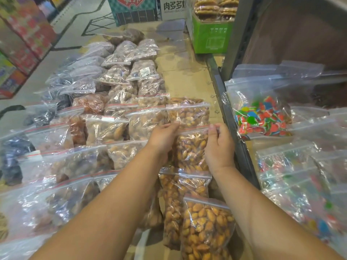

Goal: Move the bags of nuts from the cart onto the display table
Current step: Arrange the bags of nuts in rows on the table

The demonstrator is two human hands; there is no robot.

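Clear bag of nuts (191,147), both hands (189,141) gripping its top corners, display table (187,79)

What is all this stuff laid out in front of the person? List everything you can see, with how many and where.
Clear zip bag of golden-brown nuts being handled: one, right-hand column of the table, held at its top edge.
Other clear zip bags of brown nuts: many, in rows across the cardboard-covered display table.
Clear bags of dark dried fruit: several, left edge.
Clear bag of red, green and blue candies: one plainly seen, on the cart at right; more blurred candy bags below it.
Green cardboard box: one, far right of the table, round brown cakes stacked on top.
Left hand: on the bag's top left corner.
Right hand: pinching the top right corner.
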